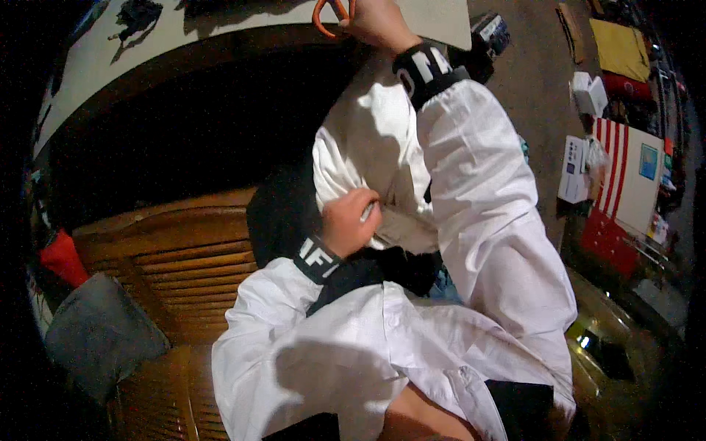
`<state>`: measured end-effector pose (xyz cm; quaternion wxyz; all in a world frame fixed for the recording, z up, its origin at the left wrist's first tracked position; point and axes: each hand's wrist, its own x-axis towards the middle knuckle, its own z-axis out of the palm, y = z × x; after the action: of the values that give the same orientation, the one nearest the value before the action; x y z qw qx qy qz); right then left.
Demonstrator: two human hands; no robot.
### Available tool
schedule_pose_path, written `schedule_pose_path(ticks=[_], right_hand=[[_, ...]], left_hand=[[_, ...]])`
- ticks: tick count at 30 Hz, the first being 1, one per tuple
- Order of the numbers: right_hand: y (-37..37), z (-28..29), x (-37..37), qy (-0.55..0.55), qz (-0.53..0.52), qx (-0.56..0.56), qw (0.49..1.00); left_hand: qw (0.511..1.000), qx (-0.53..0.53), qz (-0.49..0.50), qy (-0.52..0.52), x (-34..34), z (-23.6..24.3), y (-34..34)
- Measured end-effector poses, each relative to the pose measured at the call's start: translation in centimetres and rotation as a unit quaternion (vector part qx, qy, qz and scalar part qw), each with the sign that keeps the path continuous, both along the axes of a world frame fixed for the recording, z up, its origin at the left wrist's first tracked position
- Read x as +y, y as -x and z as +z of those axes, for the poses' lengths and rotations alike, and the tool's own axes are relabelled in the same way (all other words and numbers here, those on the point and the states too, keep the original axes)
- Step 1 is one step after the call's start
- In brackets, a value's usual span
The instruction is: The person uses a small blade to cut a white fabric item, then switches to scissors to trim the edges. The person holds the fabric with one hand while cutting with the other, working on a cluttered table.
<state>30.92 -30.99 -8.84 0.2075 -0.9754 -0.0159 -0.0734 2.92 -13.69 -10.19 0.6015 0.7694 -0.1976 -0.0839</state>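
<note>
At the top edge, my right hand (381, 28) reaches to the pale table, its fingers closed on scissors with orange loop handles (321, 20); the blades are not visible. My left hand (351, 222) is closed over my lap, pinching the lower part of a white cloth (371, 140). A small pale patch shows between its thumb and fingers, too small to make out. The cloth lies in loose folds over my legs and runs up toward the table, partly covered by my right sleeve. Black cuff bands circle both wrists.
The curved edge of the pale table (243, 26) crosses the top, with a dark tangled item (136, 22) on it. A slatted wooden bench (198, 283) holds a grey cushion (107, 334) at left. White boxes (573, 169) and a red-striped carton (625, 165) stand at right.
</note>
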Motion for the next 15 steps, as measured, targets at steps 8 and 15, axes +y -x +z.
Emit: schedule_pose_path(ticks=[8,15], right_hand=[[6.3,1.4,-8.7,-0.192,0.030,0.311,0.930],[29.9,11.3,-8.6,-0.463,-0.054,0.291,0.836]], left_hand=[[1.000,0.025,0.002,0.002,-0.5,0.2,0.1],[0.992,0.082,-0.092,-0.006,0.6,0.3,-0.3]])
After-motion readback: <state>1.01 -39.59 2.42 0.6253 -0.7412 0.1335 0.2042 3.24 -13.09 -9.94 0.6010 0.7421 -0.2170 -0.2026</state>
